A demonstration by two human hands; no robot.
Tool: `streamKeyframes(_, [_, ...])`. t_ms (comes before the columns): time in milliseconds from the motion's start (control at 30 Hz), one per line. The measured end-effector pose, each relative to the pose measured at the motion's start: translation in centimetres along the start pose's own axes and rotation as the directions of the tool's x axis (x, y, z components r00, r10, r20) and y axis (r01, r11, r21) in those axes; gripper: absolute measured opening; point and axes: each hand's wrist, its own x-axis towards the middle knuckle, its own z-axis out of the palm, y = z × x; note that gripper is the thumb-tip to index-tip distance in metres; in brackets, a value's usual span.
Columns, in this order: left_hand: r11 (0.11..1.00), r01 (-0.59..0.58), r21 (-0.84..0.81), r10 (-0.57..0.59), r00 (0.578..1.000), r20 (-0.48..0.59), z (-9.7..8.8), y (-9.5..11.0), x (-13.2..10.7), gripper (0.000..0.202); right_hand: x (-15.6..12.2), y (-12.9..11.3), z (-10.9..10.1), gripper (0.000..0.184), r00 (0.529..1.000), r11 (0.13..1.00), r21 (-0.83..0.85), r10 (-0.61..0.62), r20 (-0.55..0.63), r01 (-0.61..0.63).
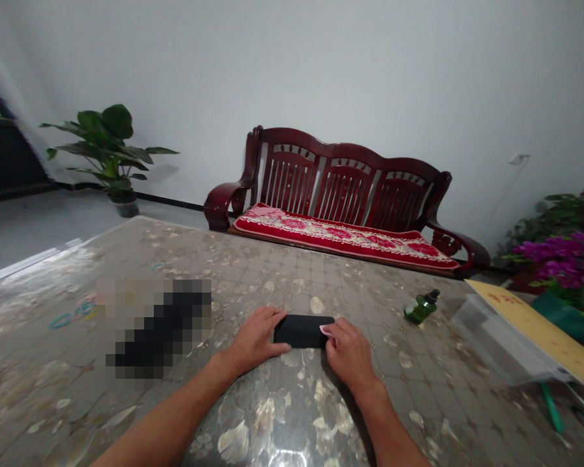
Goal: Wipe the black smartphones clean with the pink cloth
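A black smartphone point(302, 331) lies flat and sideways on the patterned tablecloth, its dark screen facing up. Around its left end my left hand point(259, 336) is closed, thumb at the near edge and fingers at the far edge. My right hand point(349, 350) is at the phone's right end, its fingers pinched on a small pale wipe point(327, 331) that touches the screen. Most of the wipe is hidden in the fingers, so whether it is cloth or paper I cannot tell.
A green spray bottle point(421, 307) stands right of my hands. Beyond it are a clear plastic box point(496, 344) with a yellow board point(540, 324) on top and purple flowers point(564, 259). Coloured bands point(73, 314) lie left, near a blurred dark patch. A wooden bench point(345, 188) stands behind the table.
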Motion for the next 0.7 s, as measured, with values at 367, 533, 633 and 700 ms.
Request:
streamKeyframes(367, [1.000,-0.012,0.002,0.012,1.000,-0.002,0.0,0.0,-0.1,0.060,0.0,-0.6,-0.2,0.033,0.996,0.994,0.055,-0.089,-0.020,0.090])
streamKeyframes(533, [1.000,-0.012,0.013,0.012,1.000,0.014,-0.2,0.1,0.0,0.060,-0.1,-0.7,-0.1,0.032,0.995,0.993,0.060,-0.099,-0.019,0.100])
streamKeyframes(633, [0.999,-0.016,0.036,0.015,1.000,0.025,-0.5,0.3,0.1,0.059,-0.2,-2.5,0.1,0.031,0.975,0.970,0.105,-0.220,0.020,0.217])
streamKeyframes(700, [0.998,-0.026,0.053,0.024,0.999,0.037,-0.6,0.4,0.1,0.059,-0.2,-3.2,0.2,0.032,0.963,0.957,0.131,-0.266,0.035,0.260])
